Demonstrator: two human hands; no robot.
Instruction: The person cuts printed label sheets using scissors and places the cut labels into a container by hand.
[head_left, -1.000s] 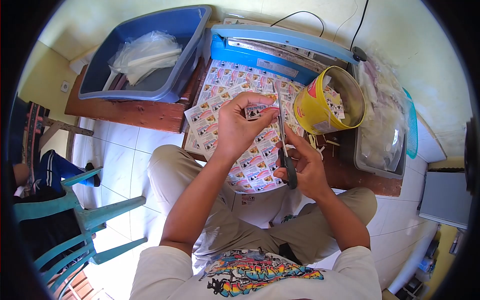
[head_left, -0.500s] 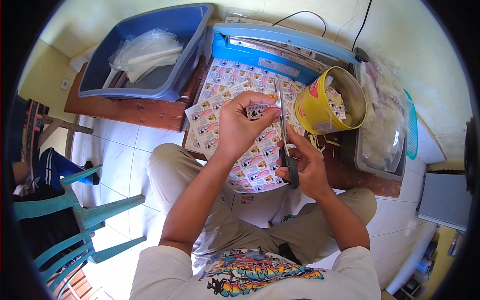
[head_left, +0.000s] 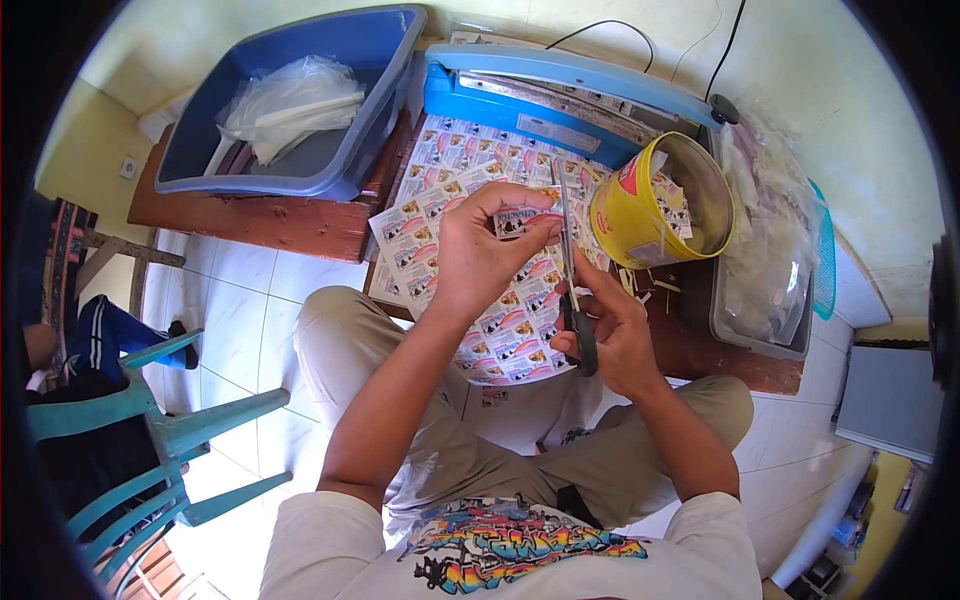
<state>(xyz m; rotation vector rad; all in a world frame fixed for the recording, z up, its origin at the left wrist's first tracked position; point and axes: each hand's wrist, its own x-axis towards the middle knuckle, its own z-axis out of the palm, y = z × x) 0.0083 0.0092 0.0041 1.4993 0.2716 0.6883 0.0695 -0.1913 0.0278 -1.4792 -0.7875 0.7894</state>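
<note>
- Here's the desk (head_left: 300, 225), reddish-brown wood, crowded right up to the wall.
- Far left on it, a blue tub (head_left: 250, 187) with a heap of clear plastic bags (head_left: 295, 105) inside.
- Straight ahead, a blue long-armed device (head_left: 480, 100) closes off the back of my space.
- Close on the right, a yellow bucket (head_left: 622, 215) tilts its mouth away from the scissors, small printed pieces (head_left: 676, 213) showing inside.
- Beyond it, a grey tray (head_left: 760, 345) piled with filmy plastic (head_left: 765, 230).
- Below my hands, printed sheets (head_left: 510, 340) overlap, one hanging over the front edge.
- Now the label (head_left: 517, 220): small, white, with dark lettering and a pinkish band, held above the sheets, partly covered by my fingers.
- My left hand (head_left: 480, 245) pinches it between thumb and forefinger.
- My right hand (head_left: 615, 335) is curled round the black handles of the scissors (head_left: 567, 250), slim blades pointing away from me, at the label's right edge.
</note>
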